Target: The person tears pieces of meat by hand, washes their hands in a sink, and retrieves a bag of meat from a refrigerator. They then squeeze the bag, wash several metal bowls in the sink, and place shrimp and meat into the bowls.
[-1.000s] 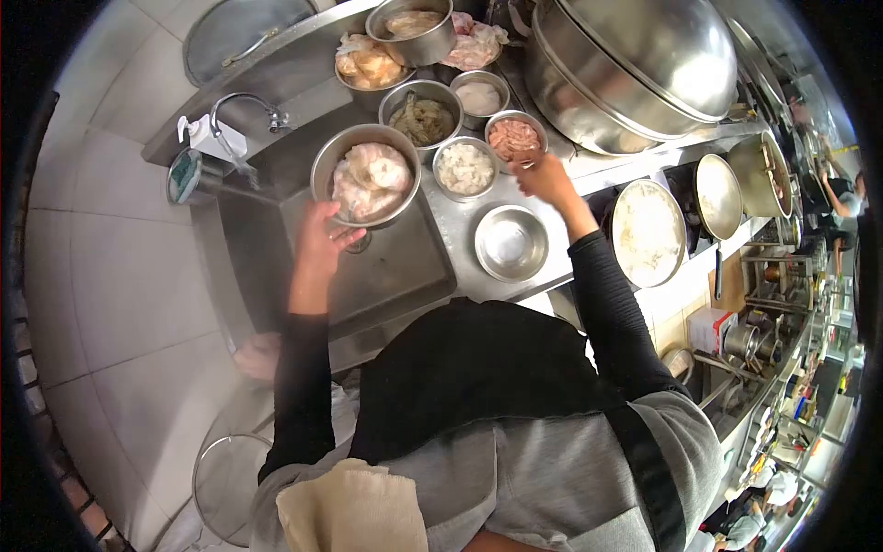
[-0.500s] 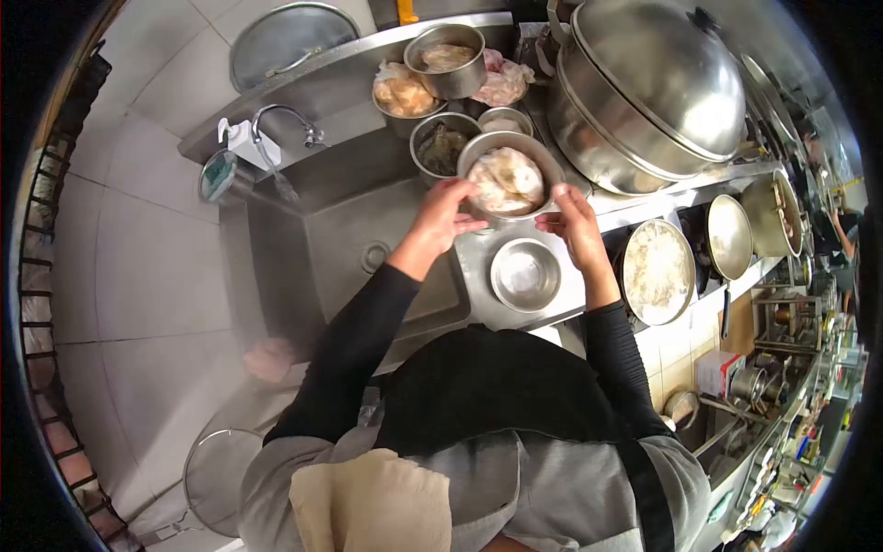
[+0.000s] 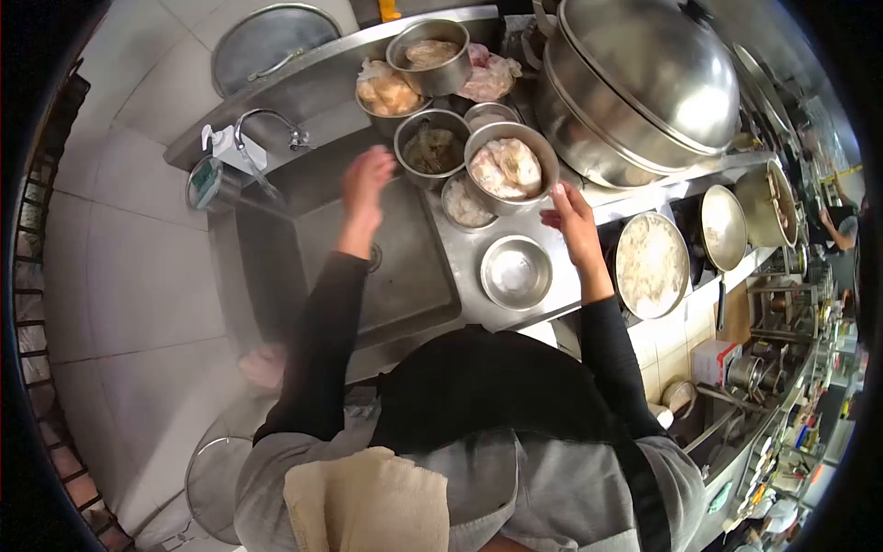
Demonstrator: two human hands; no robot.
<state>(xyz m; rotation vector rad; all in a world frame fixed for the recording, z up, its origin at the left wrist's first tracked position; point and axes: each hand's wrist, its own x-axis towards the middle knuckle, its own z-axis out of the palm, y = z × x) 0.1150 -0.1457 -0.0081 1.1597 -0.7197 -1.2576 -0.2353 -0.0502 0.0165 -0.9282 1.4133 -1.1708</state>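
A metal pot (image 3: 549, 171) holding pale raw meat (image 3: 505, 168) stands among other pots on the steel counter. My right hand (image 3: 574, 224) is beside its right rim, fingertips right at the edge, thumb and fingers apart. Away from the pot, my left hand (image 3: 366, 195) is over the sink, slightly blurred, fingers stretched and holding nothing. Just left of it in the row is a pot of dark contents in liquid (image 3: 430, 150). A small bowl of white pieces (image 3: 467, 204) sits partly under the meat pot's near side. Nearer me is a bare metal bowl (image 3: 516, 273).
The sink basin (image 3: 405, 258) has a running-style faucet (image 3: 267, 120) behind it. More filled pots (image 3: 429, 57) stand at the back. A large domed steamer (image 3: 639, 92) is on the right, beside a pan of pale food (image 3: 651, 266) and another pan (image 3: 726, 234).
My left hand has let go of the meat pot and moved left over the sink. The pot has shifted slightly right, uncovering the small bowl of white pieces. My right hand stays by its rim.
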